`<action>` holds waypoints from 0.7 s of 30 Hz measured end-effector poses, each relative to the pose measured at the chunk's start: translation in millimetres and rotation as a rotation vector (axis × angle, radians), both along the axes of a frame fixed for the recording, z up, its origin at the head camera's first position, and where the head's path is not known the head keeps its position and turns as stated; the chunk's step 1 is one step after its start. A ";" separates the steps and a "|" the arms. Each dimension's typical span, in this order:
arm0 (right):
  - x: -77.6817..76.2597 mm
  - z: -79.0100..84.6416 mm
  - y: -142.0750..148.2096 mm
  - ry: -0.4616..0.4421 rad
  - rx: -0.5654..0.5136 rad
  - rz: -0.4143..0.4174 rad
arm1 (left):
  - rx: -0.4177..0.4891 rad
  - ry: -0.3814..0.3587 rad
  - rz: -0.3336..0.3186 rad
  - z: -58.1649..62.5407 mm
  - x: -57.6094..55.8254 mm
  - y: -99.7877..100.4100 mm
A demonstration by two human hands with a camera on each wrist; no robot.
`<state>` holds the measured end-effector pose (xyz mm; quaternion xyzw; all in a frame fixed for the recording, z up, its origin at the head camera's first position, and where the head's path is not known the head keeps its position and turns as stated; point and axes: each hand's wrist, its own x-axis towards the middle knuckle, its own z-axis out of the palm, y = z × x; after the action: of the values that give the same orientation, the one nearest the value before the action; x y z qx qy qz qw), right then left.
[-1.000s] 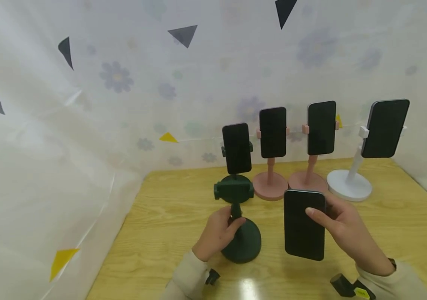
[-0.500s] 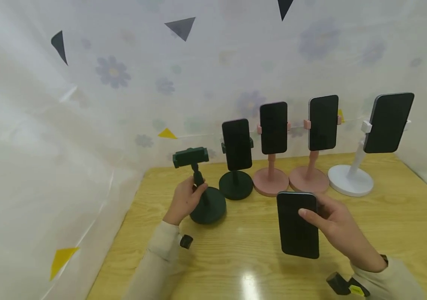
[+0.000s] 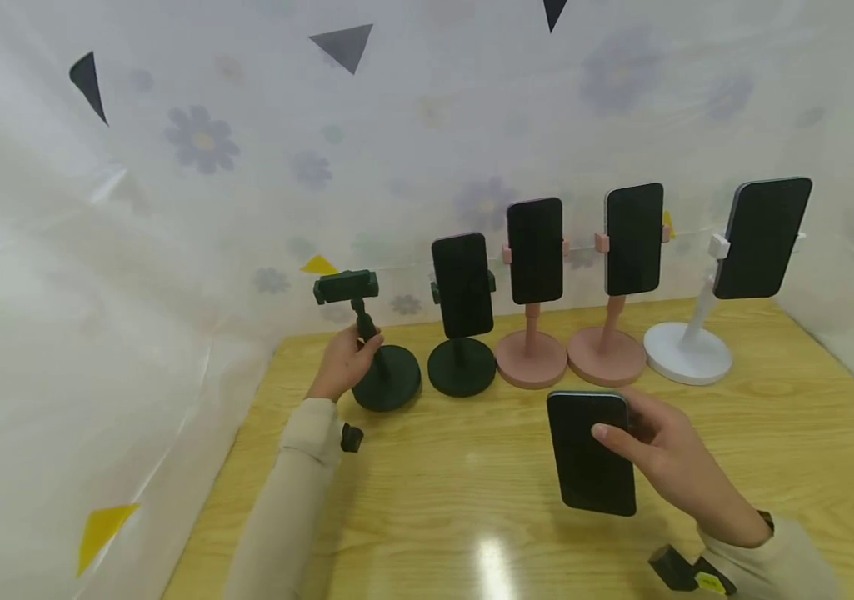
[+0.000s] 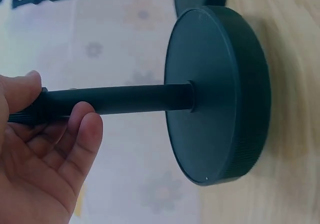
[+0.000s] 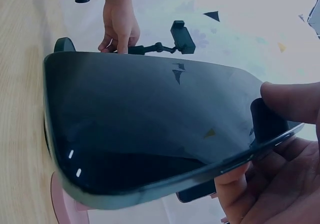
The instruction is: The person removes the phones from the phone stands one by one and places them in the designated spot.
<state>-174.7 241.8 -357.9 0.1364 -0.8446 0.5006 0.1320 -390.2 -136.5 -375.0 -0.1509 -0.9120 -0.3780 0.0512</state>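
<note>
head view: left hand [image 3: 340, 362] grips the leftmost green stand [image 3: 365, 323], right hand [image 3: 672, 460] pinches a black phone [image 3: 582, 458]

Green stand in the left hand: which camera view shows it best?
Head view: clamp, pole and base of the green stand all show, the left hand covering some pole. Left wrist: base and pole close up, clamp out of frame. Right wrist: clamp and parts of pole and base, partly hidden behind the phone.
</note>
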 end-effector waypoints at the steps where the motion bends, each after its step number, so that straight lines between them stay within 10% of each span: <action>1: 0.5 -0.4 0.3 0.004 0.003 -0.001 | 0.003 -0.016 0.003 -1.3 -2.9 -0.1; 21: -2.2 -3.7 -5.2 0.000 0.001 -0.005 | 0.043 -0.126 0.079 -19.8 -32.7 -12.9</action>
<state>-176.9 236.6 -361.6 0.1346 -0.8452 0.4997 0.1333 -423.0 -149.4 -394.7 -0.0894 -0.9104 -0.4039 0.0118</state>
